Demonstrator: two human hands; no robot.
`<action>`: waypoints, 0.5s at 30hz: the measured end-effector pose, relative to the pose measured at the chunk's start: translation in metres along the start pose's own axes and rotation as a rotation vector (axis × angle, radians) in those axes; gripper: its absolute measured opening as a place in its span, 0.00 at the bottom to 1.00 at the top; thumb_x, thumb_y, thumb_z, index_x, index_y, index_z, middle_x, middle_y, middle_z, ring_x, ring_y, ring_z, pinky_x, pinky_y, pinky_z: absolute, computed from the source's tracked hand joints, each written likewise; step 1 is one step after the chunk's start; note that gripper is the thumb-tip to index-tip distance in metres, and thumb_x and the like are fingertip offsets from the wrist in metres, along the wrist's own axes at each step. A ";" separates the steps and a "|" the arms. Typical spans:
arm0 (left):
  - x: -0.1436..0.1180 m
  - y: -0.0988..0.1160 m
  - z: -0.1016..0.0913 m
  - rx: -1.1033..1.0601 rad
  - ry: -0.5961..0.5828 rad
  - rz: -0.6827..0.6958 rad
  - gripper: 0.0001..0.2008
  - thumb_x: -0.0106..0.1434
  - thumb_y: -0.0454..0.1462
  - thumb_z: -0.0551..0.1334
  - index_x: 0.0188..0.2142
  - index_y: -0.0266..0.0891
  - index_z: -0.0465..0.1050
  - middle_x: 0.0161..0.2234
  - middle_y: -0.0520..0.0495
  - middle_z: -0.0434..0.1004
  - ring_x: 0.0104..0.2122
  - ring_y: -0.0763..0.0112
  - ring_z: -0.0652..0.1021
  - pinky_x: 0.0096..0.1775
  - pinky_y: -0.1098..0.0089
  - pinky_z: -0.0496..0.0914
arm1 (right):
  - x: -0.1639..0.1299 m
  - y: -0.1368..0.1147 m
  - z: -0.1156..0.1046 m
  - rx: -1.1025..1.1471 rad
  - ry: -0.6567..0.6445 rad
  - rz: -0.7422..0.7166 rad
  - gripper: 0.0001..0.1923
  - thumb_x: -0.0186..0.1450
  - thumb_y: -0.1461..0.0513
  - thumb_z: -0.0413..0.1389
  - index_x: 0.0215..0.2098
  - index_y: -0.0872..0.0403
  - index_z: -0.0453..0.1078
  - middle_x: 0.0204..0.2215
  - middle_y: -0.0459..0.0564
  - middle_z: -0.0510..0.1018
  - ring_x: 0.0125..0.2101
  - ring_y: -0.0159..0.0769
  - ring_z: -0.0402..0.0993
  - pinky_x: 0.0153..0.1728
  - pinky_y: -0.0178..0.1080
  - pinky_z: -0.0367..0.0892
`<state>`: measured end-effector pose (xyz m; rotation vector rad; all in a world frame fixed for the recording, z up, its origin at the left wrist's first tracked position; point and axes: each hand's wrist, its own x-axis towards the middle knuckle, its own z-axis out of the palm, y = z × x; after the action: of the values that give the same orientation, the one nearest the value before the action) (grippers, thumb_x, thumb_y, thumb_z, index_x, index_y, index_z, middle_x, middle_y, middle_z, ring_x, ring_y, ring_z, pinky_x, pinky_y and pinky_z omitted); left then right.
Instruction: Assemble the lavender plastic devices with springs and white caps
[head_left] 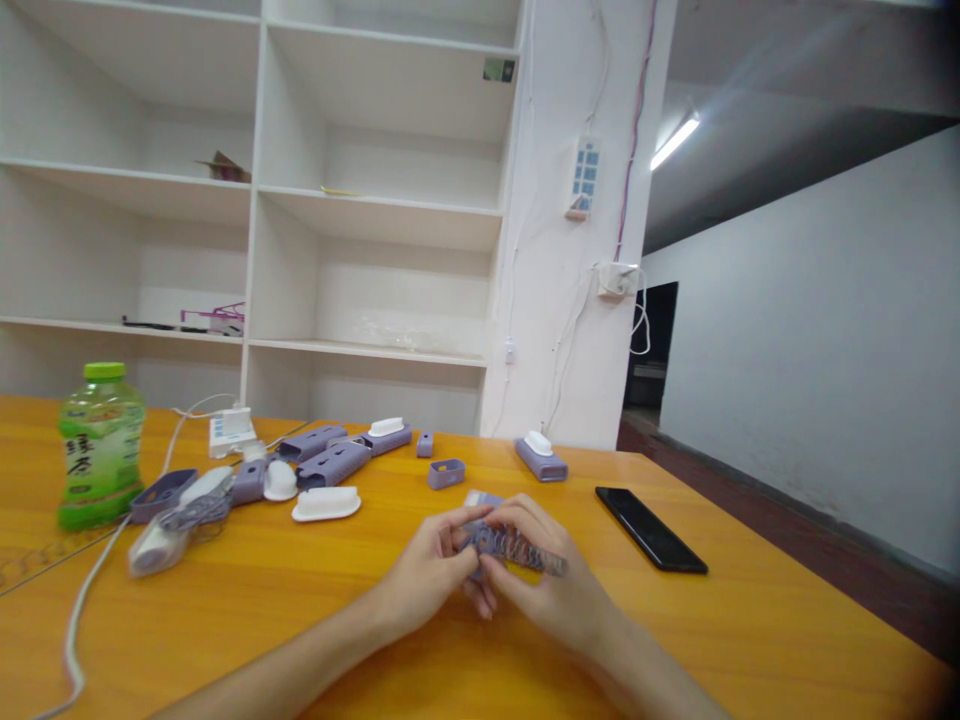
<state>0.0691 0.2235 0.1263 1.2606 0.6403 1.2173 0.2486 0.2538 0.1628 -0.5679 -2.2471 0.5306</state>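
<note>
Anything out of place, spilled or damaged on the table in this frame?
Nothing looks spilled or broken. Both hands, left hand and right hand, hold a small purple part over the wooden table. More purple and white parts lie loosely scattered; the green bottle stands upright, the black phone lies flat.

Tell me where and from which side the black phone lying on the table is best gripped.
Probably across its two long edges near the middle, coming from above. The black phone lies flat on the orange table, slanted away to the left, with bare wood around it. Right of both hands, it is nearest the right hand.
</note>
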 end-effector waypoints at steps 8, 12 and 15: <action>0.000 0.001 -0.002 0.151 0.042 0.017 0.23 0.62 0.36 0.63 0.55 0.30 0.69 0.28 0.48 0.77 0.15 0.81 0.71 0.17 0.81 0.62 | -0.002 0.009 0.000 0.020 -0.094 -0.030 0.17 0.65 0.67 0.58 0.51 0.47 0.70 0.46 0.48 0.70 0.46 0.36 0.71 0.48 0.37 0.68; -0.002 0.001 -0.001 0.167 0.032 0.022 0.21 0.60 0.35 0.62 0.53 0.31 0.70 0.32 0.47 0.76 0.16 0.83 0.68 0.18 0.80 0.60 | -0.002 0.011 0.001 0.014 -0.091 -0.011 0.16 0.64 0.67 0.60 0.50 0.47 0.71 0.45 0.47 0.71 0.45 0.35 0.71 0.46 0.36 0.68; -0.004 0.001 0.002 0.195 0.068 0.018 0.20 0.58 0.32 0.60 0.51 0.31 0.71 0.28 0.52 0.72 0.16 0.83 0.64 0.20 0.78 0.61 | -0.001 0.006 -0.001 -0.001 -0.110 -0.012 0.16 0.63 0.68 0.61 0.47 0.48 0.71 0.44 0.47 0.70 0.46 0.35 0.70 0.49 0.37 0.66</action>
<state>0.0693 0.2192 0.1270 1.3936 0.8148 1.2389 0.2517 0.2583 0.1594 -0.5376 -2.3531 0.5672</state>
